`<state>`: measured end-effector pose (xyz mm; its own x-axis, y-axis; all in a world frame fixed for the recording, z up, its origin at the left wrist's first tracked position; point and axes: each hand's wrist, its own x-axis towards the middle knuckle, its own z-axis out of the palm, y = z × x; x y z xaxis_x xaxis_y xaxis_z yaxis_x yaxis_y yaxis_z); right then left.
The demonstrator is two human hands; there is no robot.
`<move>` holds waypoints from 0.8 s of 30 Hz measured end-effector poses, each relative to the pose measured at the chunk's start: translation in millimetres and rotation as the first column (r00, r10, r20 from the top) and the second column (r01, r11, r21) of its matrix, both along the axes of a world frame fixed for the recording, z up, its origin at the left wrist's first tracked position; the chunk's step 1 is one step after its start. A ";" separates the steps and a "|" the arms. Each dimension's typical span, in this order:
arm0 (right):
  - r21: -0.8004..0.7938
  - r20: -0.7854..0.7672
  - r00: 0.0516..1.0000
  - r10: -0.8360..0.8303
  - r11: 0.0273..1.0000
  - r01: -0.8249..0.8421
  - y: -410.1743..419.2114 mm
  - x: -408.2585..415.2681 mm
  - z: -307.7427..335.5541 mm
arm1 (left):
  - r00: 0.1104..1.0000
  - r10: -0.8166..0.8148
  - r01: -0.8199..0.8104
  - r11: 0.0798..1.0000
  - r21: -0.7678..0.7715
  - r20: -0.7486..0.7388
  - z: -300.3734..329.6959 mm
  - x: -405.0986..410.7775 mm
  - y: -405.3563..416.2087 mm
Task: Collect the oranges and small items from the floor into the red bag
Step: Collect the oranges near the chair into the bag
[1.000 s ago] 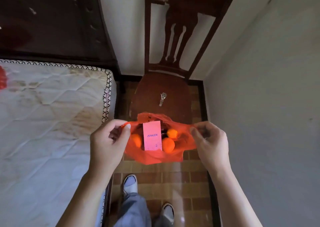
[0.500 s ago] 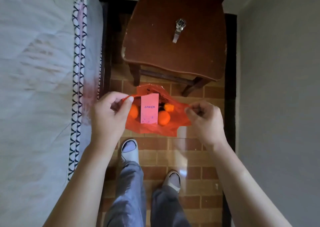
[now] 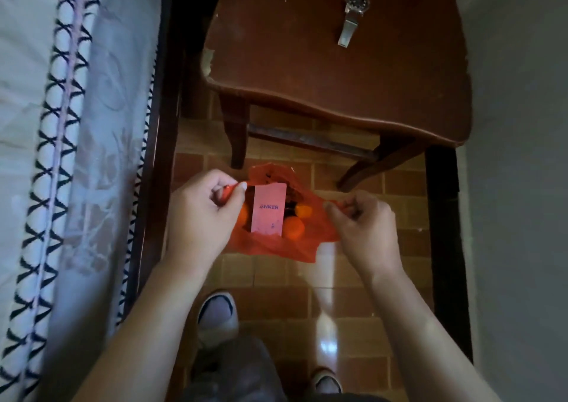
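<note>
Where floor (image 3: pixel 270 282) is tiled | chair (image 3: pixel 307 73) ahead; mattress (image 3: pixel 61 156) beside

A dark wooden chair (image 3: pixel 338 73) stands on brown tiled floor (image 3: pixel 270 282), between a quilted mattress (image 3: pixel 61 125) and grey wall (image 3: pixel 519 186).

You stood on a floor (image 3: pixel 270 278) of brown square tiles with pale grout, one patch of glare shining near your right foot. Your two light shoes (image 3: pixel 216 312) rested on the tiles. Ahead of you a dark wooden chair (image 3: pixel 307 73) stood with its legs on the floor, and a wristwatch (image 3: pixel 353 13) lay on its seat, toward the back. To your left the bed's mattress (image 3: pixel 46 125) ran beside the floor.
</note>
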<state>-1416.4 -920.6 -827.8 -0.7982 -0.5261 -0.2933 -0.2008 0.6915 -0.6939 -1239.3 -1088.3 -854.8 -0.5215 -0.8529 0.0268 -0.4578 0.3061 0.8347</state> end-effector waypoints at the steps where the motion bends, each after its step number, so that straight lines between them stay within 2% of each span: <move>1: 0.003 -0.019 1.000 0.018 1.000 -0.018 -5.8 0.2 -9.0 | 1.000 0.006 -0.006 1.000 -0.016 -0.005 -9.2 -1.7 -2.1; 5: 0.039 -0.076 0.984 0.161 0.987 -0.158 -37.9 -0.4 -35.4 | 1.000 -0.008 0.006 0.998 -0.057 -0.022 -38.0 -6.9 -21.2; 11: 0.062 -0.149 0.892 0.427 0.904 -0.422 -92.6 -6.6 -72.9 | 0.999 -0.019 0.027 0.983 -0.180 0.047 -55.8 -11.6 -48.4; 14: 0.087 -0.189 0.806 0.561 0.827 -0.555 -106.3 -3.7 -98.3 | 0.999 -0.026 0.038 0.962 -0.272 0.046 -60.6 -8.4 -61.6; 18: 0.150 -0.159 0.673 0.722 0.691 -0.707 -118.5 -2.7 -125.7 | 0.990 -0.102 0.125 0.952 -0.279 0.095 -79.4 -5.8 -61.5; 24: 0.326 -0.120 0.549 0.827 0.555 -0.765 -102.8 2.9 -149.2 | 0.975 -0.132 0.187 0.922 -0.339 0.179 -111.4 -1.1 -51.4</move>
<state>-1413.6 -1023.5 -977.1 -0.1341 -0.9270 -0.3502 -0.8727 0.2779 -0.4014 -1240.4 -1139.7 -966.3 -0.6711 -0.7077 0.2208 -0.4894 0.6467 0.5850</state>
